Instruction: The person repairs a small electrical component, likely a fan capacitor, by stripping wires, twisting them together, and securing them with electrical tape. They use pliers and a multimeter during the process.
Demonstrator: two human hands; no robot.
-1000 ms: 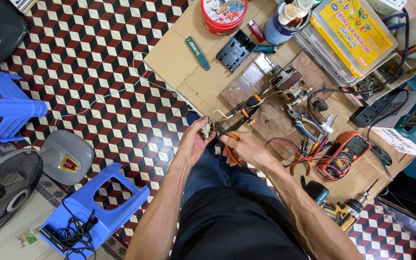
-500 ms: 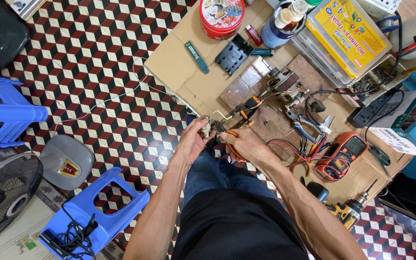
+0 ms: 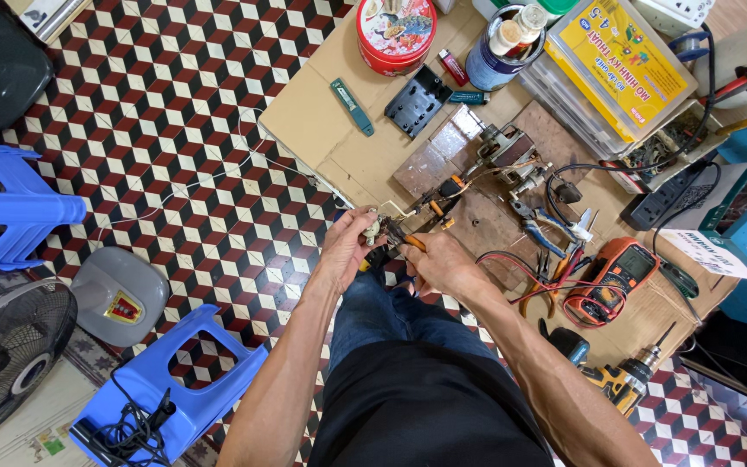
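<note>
Floor (image 3: 175,130): glossy tile, cube pattern in red, black and white. Flat brown cardboard sheet (image 3: 322,112) laid on it, far centre, carrying the tools. Yellow-lidded clear plastic organiser box (image 3: 620,60) far right. Blue plastic stool (image 3: 175,389) near left with a black cable coiled on it; a second blue stool (image 3: 10,207) at the left edge. Black fan grille (image 3: 6,355) near left corner, round, wire mesh. Grey moulded cover (image 3: 118,294) beside it. Round red tin (image 3: 396,33) far centre, printed lid. Orange-and-grey multimeter (image 3: 620,272) right, red leads looped next to it. Small motor assembly (image 3: 503,156) with metal frame on a dark tile slab. Black ribbed plastic plate (image 3: 418,99) just beyond. Thin white wire (image 3: 183,186) runs across the floor to the hands.

Left hand (image 3: 349,251): fingers curled, pinching a small grey metal part (image 3: 373,229) at the near edge of the cardboard, centre of the scene. Right hand (image 3: 443,264): clenched round orange-handled pliers (image 3: 408,239), whose tip meets the part. The two hands are nearly touching. How the pliers' jaws stand is too small to tell.
</note>
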